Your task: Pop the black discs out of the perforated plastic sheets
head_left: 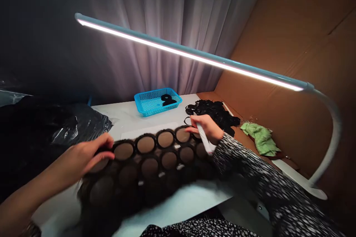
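Now w/ dark ringed sheet (169, 159) out front, btwn L hand (86, 154) and R hand (209, 127), over pale tabletop (119, 110). Long axis approx. crosswise, L to R, climbing slightly toward R end in head view. From L fingers: extends off to R. From R fingers: mostly to L, plus a short bit past them on R side. Face w/ rows of round rings sloping down toward body; lower part dark + blurred, btm edge unclear.

L hand: nr upper L corner, narrow grip, thumb and index either side of edge. Reads as holding sheet; exact contact hard to tell w/ blur. R hand: at far upper edge, close to R end, fingers narrow, holding edge, w/ slim white stick (204, 139) in same grip, slanting down toward sleeve. Re distance: L hand nearer body, R hand farther out.

Beyond sheet: blue basket (142, 110) w/ black pieces (167, 100) inside. Just past R hand: tangled black bands (210, 110); farther R, green cloth (261, 139). Off L: black plastic bag (80, 127). Overhead: lit bar lamp (191, 52), slanting down to R.
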The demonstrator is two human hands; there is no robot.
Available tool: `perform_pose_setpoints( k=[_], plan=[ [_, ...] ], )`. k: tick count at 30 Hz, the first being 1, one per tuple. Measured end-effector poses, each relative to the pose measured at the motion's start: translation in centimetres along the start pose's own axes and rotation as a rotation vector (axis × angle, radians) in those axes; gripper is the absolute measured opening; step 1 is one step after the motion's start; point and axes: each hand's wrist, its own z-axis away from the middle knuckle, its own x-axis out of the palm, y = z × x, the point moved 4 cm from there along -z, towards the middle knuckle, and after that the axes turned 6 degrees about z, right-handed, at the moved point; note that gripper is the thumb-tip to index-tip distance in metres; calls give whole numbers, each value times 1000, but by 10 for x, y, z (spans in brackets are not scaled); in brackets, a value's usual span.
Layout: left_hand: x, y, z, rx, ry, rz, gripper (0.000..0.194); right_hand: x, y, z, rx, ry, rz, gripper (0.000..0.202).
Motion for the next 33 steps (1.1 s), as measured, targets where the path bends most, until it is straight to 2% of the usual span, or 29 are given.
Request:
perform_pose_setpoints(
  k=[3,5,6,9,11,14,16,18,21,26,33],
  plan=[
    [15,-8,-48,-27,22,-333,25,32,44,-40,150,-23,19,46],
    [31,-5,-64,0,94,-560,32,41,65,-49,257,16,-13,42],
    [42,-2,-68,16,126,-605,36,42,72,-47,293,35,-26,40],
    [87,10,-72,83,81,-530,42,40,80,-24,343,68,-41,35],
    [120,20,-74,192,29,-440,48,41,77,-1,343,65,-90,33],
    [158,28,-77,338,27,-356,56,51,68,31,313,55,-374,32],
    [172,26,-79,368,27,-321,59,60,65,48,318,86,-558,32],
    [178,21,-80,369,20,-300,59,68,68,60,348,124,-606,32],
    [177,16,-80,369,5,-301,60,73,75,66,376,143,-574,34],
    [171,15,-80,384,-21,-320,62,72,80,66,376,117,-541,35],
    [170,15,-81,367,-56,-348,64,70,75,65,383,109,-451,31]
  ],
)
